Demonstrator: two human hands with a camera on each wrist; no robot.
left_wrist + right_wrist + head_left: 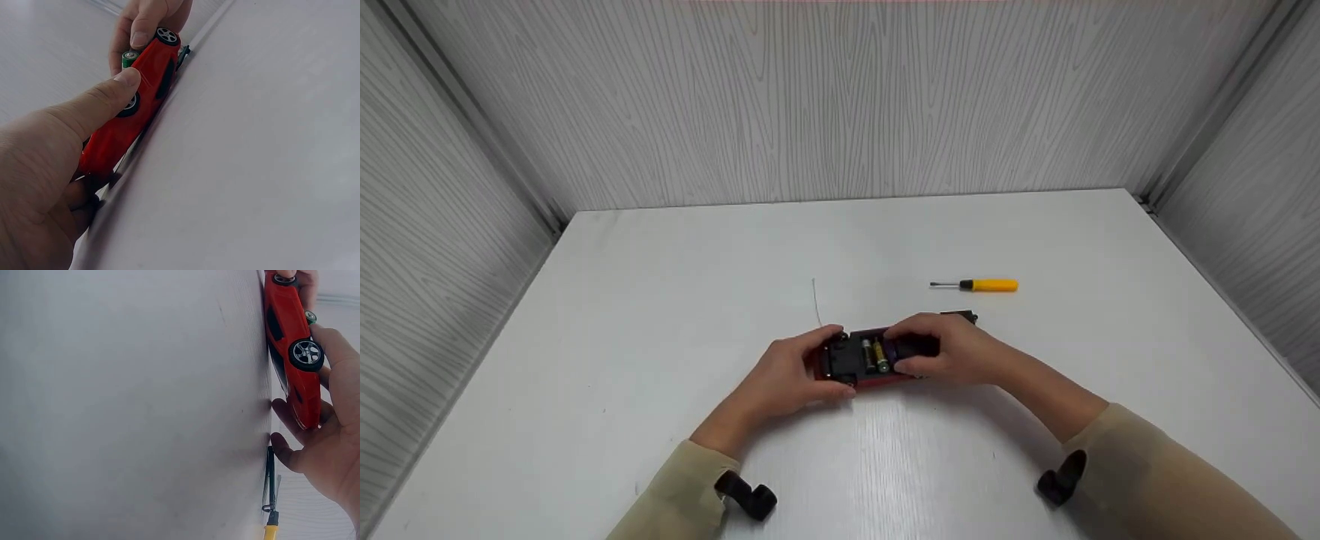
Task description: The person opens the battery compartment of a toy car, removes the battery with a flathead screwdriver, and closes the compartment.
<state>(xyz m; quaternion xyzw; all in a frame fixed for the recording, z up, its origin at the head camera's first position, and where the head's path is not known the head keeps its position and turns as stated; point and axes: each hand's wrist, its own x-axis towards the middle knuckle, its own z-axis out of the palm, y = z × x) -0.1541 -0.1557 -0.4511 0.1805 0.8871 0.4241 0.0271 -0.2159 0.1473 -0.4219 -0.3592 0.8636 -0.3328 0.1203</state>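
A red toy car (872,382) lies upside down, its black underside (846,357) facing up. In its open battery compartment, a yellow-green battery (879,355) lies beside another; one green battery end (130,57) stands proud of the car's edge. My left hand (787,375) grips one end of the car, thumb along the near side and fingers on the far side. My right hand (952,349) reaches over the compartment, pinching a dark purplish battery (891,350) between thumb and fingertip. The remaining right fingers spread around the car's other end in the right wrist view.
A yellow-handled screwdriver (990,285) lies behind my right hand on the white table (660,300). A flat black piece (958,315) sits just beyond that hand. From the car's left end a thin wire (815,300) sticks out backward. Wood-grain panels (840,97) enclose the table.
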